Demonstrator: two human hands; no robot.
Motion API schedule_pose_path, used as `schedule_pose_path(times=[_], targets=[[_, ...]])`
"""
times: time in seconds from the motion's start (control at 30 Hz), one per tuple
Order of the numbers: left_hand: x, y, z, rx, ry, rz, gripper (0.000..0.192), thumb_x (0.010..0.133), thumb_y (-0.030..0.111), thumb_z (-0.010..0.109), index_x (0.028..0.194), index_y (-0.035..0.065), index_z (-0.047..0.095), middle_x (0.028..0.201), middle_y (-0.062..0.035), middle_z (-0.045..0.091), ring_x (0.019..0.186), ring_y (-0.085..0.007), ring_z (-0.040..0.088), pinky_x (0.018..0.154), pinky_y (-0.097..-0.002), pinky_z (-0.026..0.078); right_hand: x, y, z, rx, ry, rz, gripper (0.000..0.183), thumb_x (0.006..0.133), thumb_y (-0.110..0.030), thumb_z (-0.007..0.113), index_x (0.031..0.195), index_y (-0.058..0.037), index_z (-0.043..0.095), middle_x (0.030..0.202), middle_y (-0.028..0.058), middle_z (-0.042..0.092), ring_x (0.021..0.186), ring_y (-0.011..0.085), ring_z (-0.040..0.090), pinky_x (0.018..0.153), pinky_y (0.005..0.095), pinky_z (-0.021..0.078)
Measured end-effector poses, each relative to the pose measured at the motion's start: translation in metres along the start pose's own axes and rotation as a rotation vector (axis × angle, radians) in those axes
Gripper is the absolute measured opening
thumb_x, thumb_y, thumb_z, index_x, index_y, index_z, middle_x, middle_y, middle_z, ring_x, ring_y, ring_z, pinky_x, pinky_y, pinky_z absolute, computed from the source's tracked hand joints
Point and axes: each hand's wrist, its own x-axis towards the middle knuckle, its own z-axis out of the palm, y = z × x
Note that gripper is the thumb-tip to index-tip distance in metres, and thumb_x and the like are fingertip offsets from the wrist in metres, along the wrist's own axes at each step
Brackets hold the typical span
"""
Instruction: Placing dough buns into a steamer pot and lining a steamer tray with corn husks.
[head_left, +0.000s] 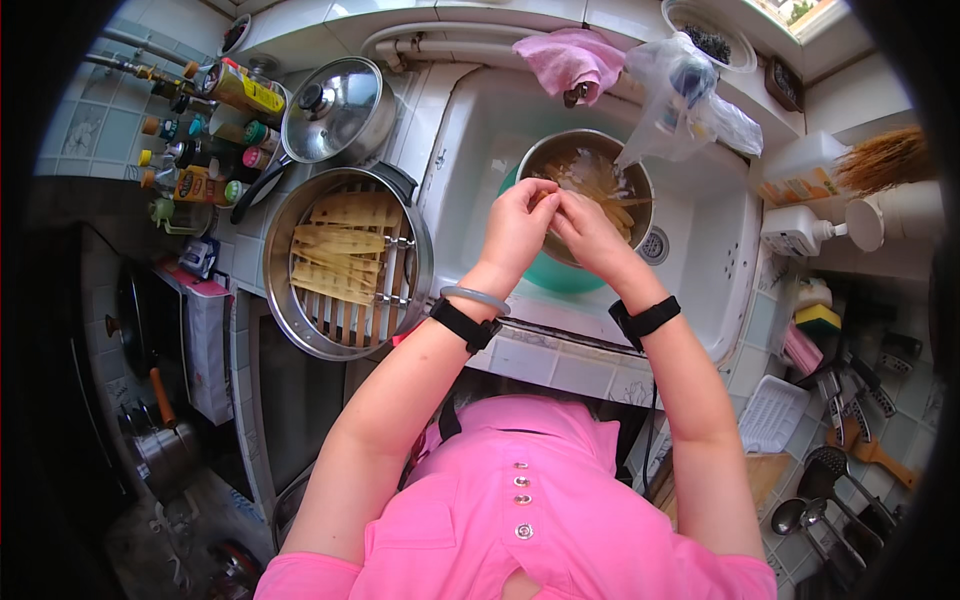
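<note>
Over a round metal pot (646, 180) of brownish water, my left hand (519, 217) and my right hand (592, 231) meet at the fingertips. A small brownish piece is pinched there, mostly hidden by the fingers; its kind cannot be told. Soaking in the pot are pale yellow-brown strips (581, 180), perhaps a dried food. The pot stands in a green basin (559, 274) inside the white sink. To the left, a metal steamer pot (279, 289) with a slatted rack holds flat, yellowish strips (337, 281) laid side by side.
The white sink (701, 247) has a drain (654, 245) right of the pot. A pink cloth (574, 60) covers the tap, beside a clear plastic bag (667, 112). A glass-lidded pan (334, 105) and several bottles (199, 184) stand left; soap bottles (795, 230) and utensils (817, 517) are right.
</note>
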Motion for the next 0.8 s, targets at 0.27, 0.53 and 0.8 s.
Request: schedule_pose_path(times=[0.27,0.53,0.8], targets=[[-0.010,0.024,-0.007,0.548,0.065,0.297,0.012,0.084,0.014,0.068,0.085,0.0016,0.071,0.079,-0.0110,0.064,0.070,-0.0221,0.062,0.064,-0.0320,0.048,-0.004,0.003,-0.004,-0.497,0.028,-0.212,0.013,0.091,-0.015,0.053,0.093,-0.0036,0.060,0.090,0.0112,0.064,0.090,0.0303,0.058,0.095,0.0461,0.0387],[-0.013,0.060,-0.033,0.540,0.133,0.283,0.019,0.084,0.018,0.067,0.079,0.0006,0.066,0.076,-0.0144,0.064,0.071,-0.0315,0.061,0.064,-0.0387,0.047,-0.013,0.013,-0.021,-0.594,0.054,-0.243,0.008,0.088,-0.012,0.057,0.086,-0.0049,0.060,0.082,0.0106,0.062,0.088,0.0291,0.059,0.099,0.0459,0.0382],[-0.014,0.082,-0.076,0.393,0.288,0.277,0.021,0.090,0.019,0.065,0.085,-0.0007,0.067,0.070,-0.0060,0.062,0.063,-0.0144,0.056,0.058,-0.0269,0.043,-0.023,0.032,-0.042,-0.699,0.031,-0.229,0.007,0.087,-0.011,0.058,0.083,-0.0050,0.060,0.081,0.0107,0.062,0.088,0.0307,0.059,0.097,0.0448,0.0389]])
